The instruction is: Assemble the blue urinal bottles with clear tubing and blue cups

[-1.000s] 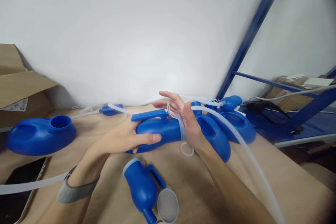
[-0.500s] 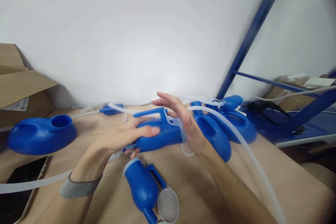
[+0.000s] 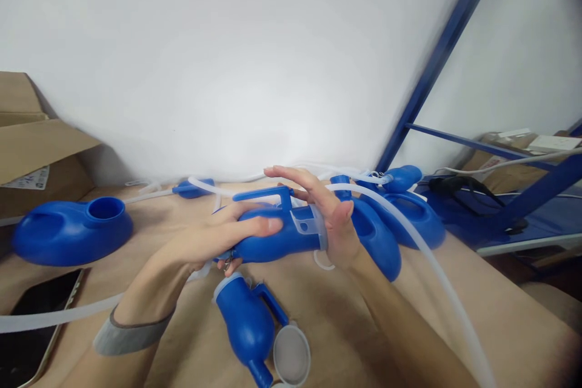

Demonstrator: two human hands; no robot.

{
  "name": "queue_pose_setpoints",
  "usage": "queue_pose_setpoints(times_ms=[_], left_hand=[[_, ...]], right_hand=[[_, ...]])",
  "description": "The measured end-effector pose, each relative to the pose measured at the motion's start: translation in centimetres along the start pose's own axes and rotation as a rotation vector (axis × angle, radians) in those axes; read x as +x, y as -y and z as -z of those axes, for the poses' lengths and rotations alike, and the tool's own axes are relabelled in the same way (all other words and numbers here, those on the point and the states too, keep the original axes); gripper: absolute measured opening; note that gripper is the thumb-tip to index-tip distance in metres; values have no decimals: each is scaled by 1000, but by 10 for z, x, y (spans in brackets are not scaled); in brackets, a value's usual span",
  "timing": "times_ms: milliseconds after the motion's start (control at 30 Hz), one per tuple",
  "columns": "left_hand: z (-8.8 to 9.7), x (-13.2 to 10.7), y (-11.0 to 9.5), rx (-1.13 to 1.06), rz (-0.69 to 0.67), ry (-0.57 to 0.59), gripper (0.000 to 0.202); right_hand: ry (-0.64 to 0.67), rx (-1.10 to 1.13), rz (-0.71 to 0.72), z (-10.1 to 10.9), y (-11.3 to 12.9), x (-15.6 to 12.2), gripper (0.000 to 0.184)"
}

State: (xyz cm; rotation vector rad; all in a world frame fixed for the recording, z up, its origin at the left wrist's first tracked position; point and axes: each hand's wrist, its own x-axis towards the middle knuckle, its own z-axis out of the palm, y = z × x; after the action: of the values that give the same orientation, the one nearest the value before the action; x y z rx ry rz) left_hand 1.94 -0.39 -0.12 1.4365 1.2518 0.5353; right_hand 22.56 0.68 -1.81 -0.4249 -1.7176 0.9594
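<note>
My left hand (image 3: pixel 218 235) is gripping the bottle (image 3: pixel 273 250), the thumb lying along its side. The bottle is lying sideways between my hands, its handle (image 3: pixel 259 194) running along the top. My right hand (image 3: pixel 334 218) is staying open, its palm touching the clear collar (image 3: pixel 324 236) and its fingers stretching past the bottle's end. Just nearer me than my hands, a second bottle (image 3: pixel 249 324) is resting on the bench (image 3: pixel 345 339), a lid (image 3: pixel 291 354) lying beside it. Right of my right hand, two jugs (image 3: pixel 377 248) are sitting close together, a tube (image 3: pixel 436 267) arching in front. Well left of my left hand, another jug (image 3: pixel 68 236) is sitting, a phone (image 3: pixel 43 315) lying nearer me.
</note>
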Motion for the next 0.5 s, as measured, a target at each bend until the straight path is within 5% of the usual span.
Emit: queue_pose_setpoints(times_ms=[500], left_hand=[[-14,-18,-25,263,-421,-122,49]], right_hand=[[-126,49,-95,-6,12,-2,74]])
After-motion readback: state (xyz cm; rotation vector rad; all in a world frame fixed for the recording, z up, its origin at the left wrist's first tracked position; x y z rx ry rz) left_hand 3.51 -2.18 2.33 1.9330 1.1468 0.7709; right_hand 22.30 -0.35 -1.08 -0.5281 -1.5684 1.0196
